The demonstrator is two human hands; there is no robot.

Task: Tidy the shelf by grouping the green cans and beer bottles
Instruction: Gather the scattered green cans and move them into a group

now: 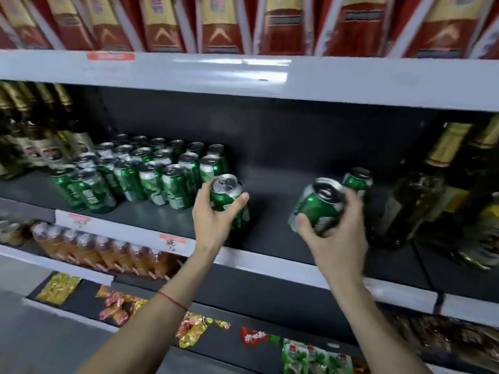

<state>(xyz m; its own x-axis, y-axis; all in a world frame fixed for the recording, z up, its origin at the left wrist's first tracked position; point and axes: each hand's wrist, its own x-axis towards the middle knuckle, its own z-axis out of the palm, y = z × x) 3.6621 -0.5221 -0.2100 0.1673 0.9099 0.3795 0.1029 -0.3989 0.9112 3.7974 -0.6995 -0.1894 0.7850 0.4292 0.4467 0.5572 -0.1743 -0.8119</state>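
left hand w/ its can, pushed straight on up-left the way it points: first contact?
Likely the nearest can at the right edge of the green can group; the left hand already holds its can close beside it. Depth is unclear.

Single head-worn wide-angle view, looking forward and slightly downward at a store shelf (270, 247) from close range, at arm's reach. The camera faces the dark middle shelf nearly head-on; its front edge runs obliquely, dropping from left to right. The upper shelf (351, 82) crosses the top of the frame, and lower tiers fall away at the bottom. Both forearms enter from the lower edge. Wide-angle distortion bends and blurs the frame margins.
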